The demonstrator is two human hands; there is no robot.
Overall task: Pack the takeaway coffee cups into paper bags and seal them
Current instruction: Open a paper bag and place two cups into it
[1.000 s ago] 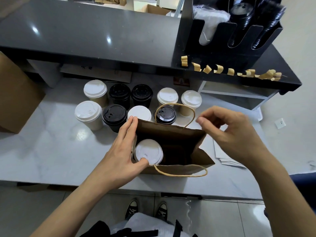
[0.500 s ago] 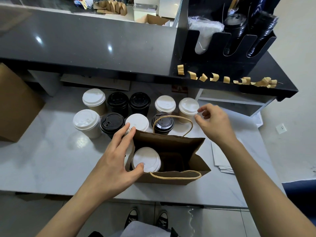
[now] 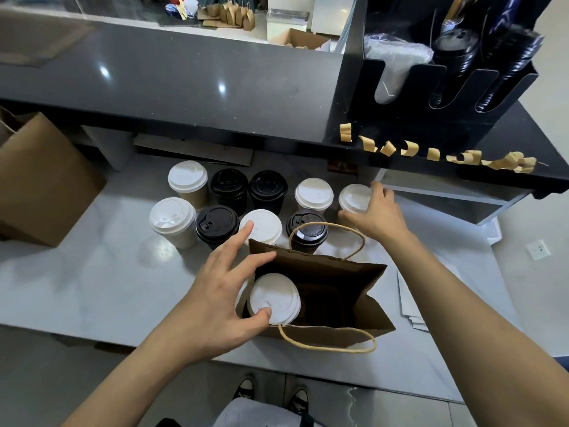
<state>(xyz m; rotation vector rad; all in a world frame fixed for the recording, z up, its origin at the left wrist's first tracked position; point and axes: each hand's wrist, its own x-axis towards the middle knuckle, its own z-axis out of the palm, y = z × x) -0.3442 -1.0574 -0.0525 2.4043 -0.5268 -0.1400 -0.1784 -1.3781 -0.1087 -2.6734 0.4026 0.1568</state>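
A brown paper bag (image 3: 338, 272) with twine handles stands open on the pale counter (image 3: 92, 288). A white-lidded cup (image 3: 277, 297) sits inside its left half. My left hand (image 3: 221, 291) rests at the bag's left rim, fingers spread and fairly straight, thumb tip touching that cup's lid. Behind the bag stand several cups with white or black lids (image 3: 228, 188). My right hand (image 3: 377, 211) curls round the rightmost white-lidded cup (image 3: 354, 197), thumb in front and fingers behind.
Curled strips of brown tape (image 3: 431, 154) hang along the edge of the raised black shelf (image 3: 215, 72). A black holder (image 3: 446, 72) with lids and cups stands on it. A cardboard box (image 3: 40, 180) sits at the left, and white sheets (image 3: 409, 306) lie right of the bag.
My right hand has moved from above the bag back to the rightmost white-lidded cup and closed round it. My left hand has loosened on the cup in the bag, fingers now spread.
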